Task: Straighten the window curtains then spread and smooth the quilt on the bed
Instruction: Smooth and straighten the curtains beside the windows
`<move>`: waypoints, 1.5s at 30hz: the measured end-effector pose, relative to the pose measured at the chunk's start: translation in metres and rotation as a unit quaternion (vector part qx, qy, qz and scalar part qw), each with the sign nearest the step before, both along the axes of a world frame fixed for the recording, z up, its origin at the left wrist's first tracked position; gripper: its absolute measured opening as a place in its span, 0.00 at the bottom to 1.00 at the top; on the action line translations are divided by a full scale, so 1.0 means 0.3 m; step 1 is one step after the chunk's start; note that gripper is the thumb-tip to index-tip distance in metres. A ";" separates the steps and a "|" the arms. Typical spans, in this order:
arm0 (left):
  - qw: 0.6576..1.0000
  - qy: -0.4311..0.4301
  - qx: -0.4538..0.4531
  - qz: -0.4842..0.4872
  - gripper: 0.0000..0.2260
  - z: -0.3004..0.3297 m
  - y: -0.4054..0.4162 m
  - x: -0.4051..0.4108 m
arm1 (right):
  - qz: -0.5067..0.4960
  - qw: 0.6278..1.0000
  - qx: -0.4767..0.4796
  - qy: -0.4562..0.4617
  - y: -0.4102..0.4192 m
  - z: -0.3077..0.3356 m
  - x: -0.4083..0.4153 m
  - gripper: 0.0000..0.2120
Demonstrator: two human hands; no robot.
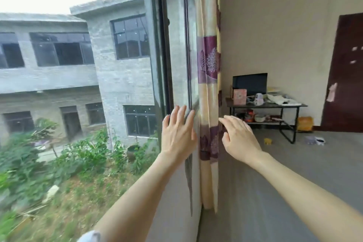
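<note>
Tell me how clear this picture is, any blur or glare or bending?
Head view: sky blown out white; left edge greenery smeared by blur; window frame bows from the wide lens; both hands, left hand and right hand, and the curtain fairly sharp.

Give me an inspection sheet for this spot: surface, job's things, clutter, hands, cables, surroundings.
Surface: grey floor, mostly bare.
Job's things: curtain gathered in a narrow bunch at the window edge; quilt and bed not in view.
Clutter: low table loaded with small items; yellow bag and scraps on the floor.
Hands: left hand open, flat by the window frame; right hand open, fingertips at the curtain.
Cables: nothing seen.
Surroundings: dark door; grey buildings and greenery outside.
</note>
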State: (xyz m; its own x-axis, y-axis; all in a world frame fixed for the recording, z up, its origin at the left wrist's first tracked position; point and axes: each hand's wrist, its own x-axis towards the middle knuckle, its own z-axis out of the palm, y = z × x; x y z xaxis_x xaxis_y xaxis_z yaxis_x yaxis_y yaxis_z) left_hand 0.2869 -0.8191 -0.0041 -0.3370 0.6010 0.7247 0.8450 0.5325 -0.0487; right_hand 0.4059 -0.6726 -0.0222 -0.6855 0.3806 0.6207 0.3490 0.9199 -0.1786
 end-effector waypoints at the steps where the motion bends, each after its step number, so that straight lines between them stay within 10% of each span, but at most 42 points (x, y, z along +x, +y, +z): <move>1: 1.000 -0.004 -0.001 -0.011 0.24 0.004 0.094 -0.045 | -0.011 1.000 0.003 -0.004 0.072 0.006 -0.029 0.23; 45: 0.989 -0.041 0.129 -0.058 0.29 0.226 3.025 -2.294 | -0.038 0.995 0.089 0.037 2.859 0.137 -2.282 0.35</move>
